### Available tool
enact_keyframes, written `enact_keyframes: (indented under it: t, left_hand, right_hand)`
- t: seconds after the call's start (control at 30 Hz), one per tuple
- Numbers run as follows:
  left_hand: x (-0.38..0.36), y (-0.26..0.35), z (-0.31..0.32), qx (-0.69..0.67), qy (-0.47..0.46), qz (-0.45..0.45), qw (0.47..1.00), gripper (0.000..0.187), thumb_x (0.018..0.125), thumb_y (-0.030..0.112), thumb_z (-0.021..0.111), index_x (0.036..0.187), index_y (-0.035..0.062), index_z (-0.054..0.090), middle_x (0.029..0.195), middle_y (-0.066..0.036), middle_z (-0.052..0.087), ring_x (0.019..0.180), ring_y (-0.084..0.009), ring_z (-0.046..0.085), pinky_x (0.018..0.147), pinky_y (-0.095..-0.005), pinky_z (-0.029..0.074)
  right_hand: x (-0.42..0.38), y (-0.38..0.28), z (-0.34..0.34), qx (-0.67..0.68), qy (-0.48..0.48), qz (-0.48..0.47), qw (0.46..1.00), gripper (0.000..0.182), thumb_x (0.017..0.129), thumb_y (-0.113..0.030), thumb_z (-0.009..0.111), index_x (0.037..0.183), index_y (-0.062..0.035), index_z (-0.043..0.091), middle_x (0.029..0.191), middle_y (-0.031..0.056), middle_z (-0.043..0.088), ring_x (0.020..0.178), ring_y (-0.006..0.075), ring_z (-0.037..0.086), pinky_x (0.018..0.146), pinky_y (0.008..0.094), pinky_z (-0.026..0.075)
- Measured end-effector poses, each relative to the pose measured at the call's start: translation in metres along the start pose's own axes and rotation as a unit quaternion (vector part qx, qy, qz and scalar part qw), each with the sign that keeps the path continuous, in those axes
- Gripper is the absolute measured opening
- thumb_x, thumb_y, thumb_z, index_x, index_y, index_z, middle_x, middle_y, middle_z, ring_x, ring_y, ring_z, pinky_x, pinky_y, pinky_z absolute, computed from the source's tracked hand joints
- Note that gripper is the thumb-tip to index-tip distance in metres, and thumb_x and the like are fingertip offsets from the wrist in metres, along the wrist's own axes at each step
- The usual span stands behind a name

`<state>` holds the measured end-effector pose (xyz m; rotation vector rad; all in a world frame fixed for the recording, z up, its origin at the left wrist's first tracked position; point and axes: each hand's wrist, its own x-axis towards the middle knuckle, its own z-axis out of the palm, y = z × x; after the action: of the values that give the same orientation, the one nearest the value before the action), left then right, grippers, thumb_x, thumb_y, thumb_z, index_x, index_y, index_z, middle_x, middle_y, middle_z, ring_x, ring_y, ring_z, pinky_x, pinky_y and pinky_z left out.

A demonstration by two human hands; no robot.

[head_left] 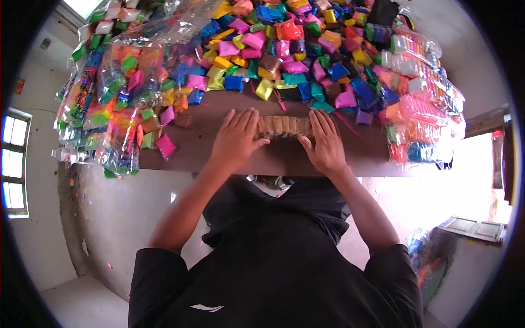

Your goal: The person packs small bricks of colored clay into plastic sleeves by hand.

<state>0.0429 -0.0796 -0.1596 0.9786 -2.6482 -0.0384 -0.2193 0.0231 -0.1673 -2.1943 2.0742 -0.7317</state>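
A short row of brown packets in clear plastic (285, 126) lies on the brown tabletop, between my two hands. My left hand (236, 135) rests at its left end, fingers stretched out and lying flat, thumb along the near side. At the opposite end is my right hand (327, 143), its fingers also straight and pointing away from me, the thumb against the near edge. Both palms face down, and neither hand's fingers are curled round the row. The row's ends are partly hidden under the hands.
Small wrapped packets in many colours (284, 49) are heaped across the back of the table (186, 147). Clear bags of coloured packets (117, 104) stand at the left. Stacked clear packs (421, 104) line the right side. The table's front edge is close to my body.
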Motion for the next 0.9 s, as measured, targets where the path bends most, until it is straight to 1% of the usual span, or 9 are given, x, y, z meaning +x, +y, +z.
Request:
enact_keyframes:
  t: [0.17, 0.23, 0.33, 0.43, 0.47, 0.53, 0.63, 0.73, 0.9]
  left_hand:
    - [0.028, 0.038, -0.003, -0.011, 0.041, 0.016, 0.999, 0.077, 0.092, 0.051, 0.068, 0.148, 0.0026, 0.047, 0.152, -0.017, 0.049, 0.141, -0.0355, 0.046, 0.121, -0.0539, 0.029]
    - [0.031, 0.052, 0.004, -0.019, 0.015, 0.097, 0.995, 0.072, 0.094, 0.048, 0.067, 0.15, 0.0082, 0.047, 0.154, -0.017, 0.048, 0.142, -0.0354, 0.045, 0.121, -0.0536, 0.03]
    - [0.032, 0.053, 0.008, -0.026, -0.028, 0.066, 0.997, 0.065, 0.096, 0.042, 0.067, 0.151, 0.0137, 0.048, 0.153, -0.016, 0.049, 0.141, -0.0347, 0.046, 0.12, -0.053, 0.031]
    - [0.044, 0.072, 0.007, -0.056, -0.002, 0.094, 0.994, 0.06, 0.096, 0.038, 0.067, 0.149, 0.0154, 0.051, 0.151, -0.016, 0.05, 0.14, -0.0346, 0.047, 0.12, -0.0527, 0.032]
    - [0.048, 0.078, 0.009, -0.054, -0.004, 0.097, 0.994, 0.06, 0.096, 0.038, 0.067, 0.149, 0.0154, 0.051, 0.151, -0.016, 0.05, 0.14, -0.0346, 0.047, 0.12, -0.0527, 0.032]
    - [0.049, 0.094, 0.015, -0.066, -0.004, 0.142, 0.988, 0.056, 0.096, 0.037, 0.068, 0.147, 0.0172, 0.055, 0.151, -0.015, 0.05, 0.141, -0.0335, 0.046, 0.12, -0.0518, 0.031]
    - [0.044, 0.102, 0.018, -0.049, -0.011, 0.136, 0.989, 0.055, 0.094, 0.036, 0.069, 0.145, 0.0195, 0.057, 0.15, -0.013, 0.05, 0.142, -0.0322, 0.044, 0.121, -0.0514, 0.031]
    - [0.042, 0.104, 0.02, -0.048, -0.006, 0.137, 0.989, 0.059, 0.092, 0.035, 0.072, 0.145, 0.0162, 0.057, 0.151, -0.013, 0.049, 0.143, -0.032, 0.042, 0.122, -0.0509, 0.03]
    - [0.043, 0.109, 0.021, -0.088, 0.001, 0.091, 0.992, 0.064, 0.087, 0.031, 0.077, 0.144, 0.0088, 0.057, 0.15, -0.013, 0.049, 0.142, -0.0321, 0.043, 0.121, -0.0495, 0.032]
  right_hand:
    - [-0.015, 0.009, -0.016, 0.095, 0.024, 0.072, 0.993, 0.072, 0.097, -0.033, 0.068, 0.152, 0.0042, 0.041, 0.155, 0.0246, 0.045, 0.146, 0.0405, 0.039, 0.12, 0.0453, 0.035]
    - [-0.027, 0.011, -0.016, 0.12, 0.04, 0.082, 0.989, 0.07, 0.095, -0.029, 0.07, 0.152, 0.0026, 0.043, 0.155, 0.0233, 0.046, 0.147, 0.0393, 0.04, 0.12, 0.0441, 0.036]
    - [-0.038, 0.032, -0.015, 0.137, 0.048, 0.115, 0.983, 0.059, 0.096, -0.023, 0.069, 0.146, 0.0001, 0.051, 0.15, 0.0216, 0.051, 0.14, 0.0384, 0.048, 0.115, 0.0433, 0.041]
    - [-0.033, 0.059, -0.018, 0.117, 0.158, 0.165, 0.967, 0.03, 0.095, -0.013, 0.066, 0.122, -0.0003, 0.067, 0.128, 0.0194, 0.065, 0.123, 0.0382, 0.059, 0.105, 0.0467, 0.046]
    - [-0.026, 0.064, -0.015, 0.118, 0.161, 0.167, 0.965, 0.03, 0.095, -0.013, 0.066, 0.122, -0.0003, 0.067, 0.128, 0.0194, 0.065, 0.123, 0.0382, 0.059, 0.105, 0.0467, 0.046]
    - [-0.018, 0.074, -0.01, -0.032, 0.17, 0.175, 0.969, 0.025, 0.093, -0.013, 0.069, 0.115, -0.0015, 0.071, 0.113, 0.0199, 0.068, 0.115, 0.0401, 0.06, 0.101, 0.0477, 0.046]
    - [-0.013, 0.089, -0.006, -0.008, 0.138, 0.16, 0.977, 0.018, 0.09, -0.014, 0.072, 0.104, -0.0023, 0.072, 0.102, 0.0187, 0.067, 0.106, 0.0408, 0.059, 0.095, 0.0484, 0.045]
    - [-0.009, 0.096, -0.005, 0.04, 0.107, 0.158, 0.981, 0.009, 0.089, -0.012, 0.071, 0.093, -0.0033, 0.071, 0.1, 0.0169, 0.065, 0.102, 0.04, 0.058, 0.09, 0.049, 0.045]
    - [-0.013, 0.092, -0.005, 0.019, 0.072, 0.12, 0.99, 0.007, 0.089, -0.006, 0.066, 0.095, -0.0042, 0.067, 0.098, 0.0166, 0.065, 0.101, 0.0389, 0.058, 0.088, 0.0499, 0.044]
